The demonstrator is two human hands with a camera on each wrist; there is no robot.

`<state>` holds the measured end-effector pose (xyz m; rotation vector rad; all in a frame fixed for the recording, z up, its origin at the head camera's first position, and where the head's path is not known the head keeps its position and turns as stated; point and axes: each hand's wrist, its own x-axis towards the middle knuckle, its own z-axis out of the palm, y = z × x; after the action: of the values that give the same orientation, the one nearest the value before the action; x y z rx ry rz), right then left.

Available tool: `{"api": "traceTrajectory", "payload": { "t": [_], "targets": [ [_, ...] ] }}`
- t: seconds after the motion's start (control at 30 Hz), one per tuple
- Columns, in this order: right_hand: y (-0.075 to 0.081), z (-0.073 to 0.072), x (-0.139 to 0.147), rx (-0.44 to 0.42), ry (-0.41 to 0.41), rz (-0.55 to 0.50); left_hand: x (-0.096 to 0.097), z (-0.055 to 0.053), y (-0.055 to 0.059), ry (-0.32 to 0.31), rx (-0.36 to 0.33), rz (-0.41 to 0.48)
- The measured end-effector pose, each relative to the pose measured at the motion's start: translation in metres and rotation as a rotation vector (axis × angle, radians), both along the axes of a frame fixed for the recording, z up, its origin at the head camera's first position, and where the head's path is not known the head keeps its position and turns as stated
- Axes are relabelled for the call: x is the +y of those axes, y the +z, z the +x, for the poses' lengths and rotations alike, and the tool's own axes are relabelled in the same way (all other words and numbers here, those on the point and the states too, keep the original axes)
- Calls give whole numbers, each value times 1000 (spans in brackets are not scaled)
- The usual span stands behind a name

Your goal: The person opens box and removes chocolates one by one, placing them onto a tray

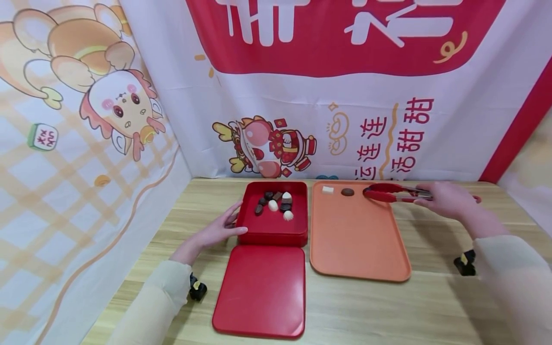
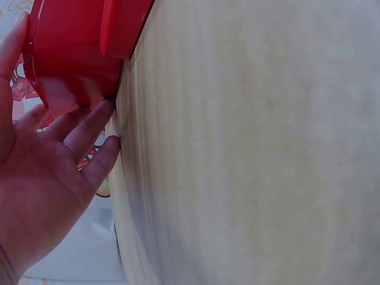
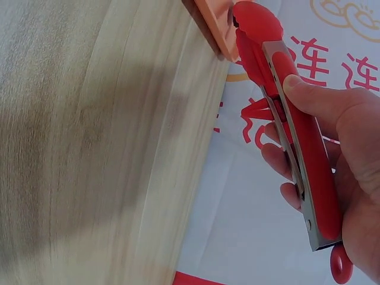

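Note:
My right hand (image 1: 446,199) grips red-and-metal tongs (image 3: 306,148), thumb along one arm and fingers round the other. Their red tips lie low over the far right corner of the orange tray (image 1: 358,239), with a dark piece (image 1: 366,190) showing at the ends. Left of them on the tray are a brown chocolate (image 1: 347,192) and a white square piece (image 1: 327,190). My left hand (image 1: 217,232) rests at the left side of a red box (image 1: 271,238), its thumb by the near rim and its fingers extended along the wall. Several dark, brown and white chocolates (image 1: 273,205) lie inside.
A flat red lid (image 1: 260,292) lies on the wooden table (image 1: 353,311) in front of the box. Printed cloth (image 1: 172,62) rises behind the table and along its left side. Black wrist devices (image 1: 465,262) hang at both sleeves.

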<state>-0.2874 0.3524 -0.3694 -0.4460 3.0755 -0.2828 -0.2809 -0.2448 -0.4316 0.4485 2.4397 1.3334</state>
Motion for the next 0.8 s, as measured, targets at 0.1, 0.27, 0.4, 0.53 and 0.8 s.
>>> {"api": "traceTrajectory", "payload": {
  "t": [0.1,0.27,0.4,0.53,0.8],
  "targets": [
    [0,0,-1,1,9,-4,0,0,0,3,0,1],
    [0,-2,0,-5,19,-4,0,0,-1,-1,-2,9],
    [-2,-4,1,1,30,-3,0,1,-1,-6,-2,17],
    [-5,-5,2,-7,24,-5,1,1,-1,-5,1,19],
    [-6,-4,5,-35,5,-32,0,-1,-2,-10,3,11]
  ]
}}
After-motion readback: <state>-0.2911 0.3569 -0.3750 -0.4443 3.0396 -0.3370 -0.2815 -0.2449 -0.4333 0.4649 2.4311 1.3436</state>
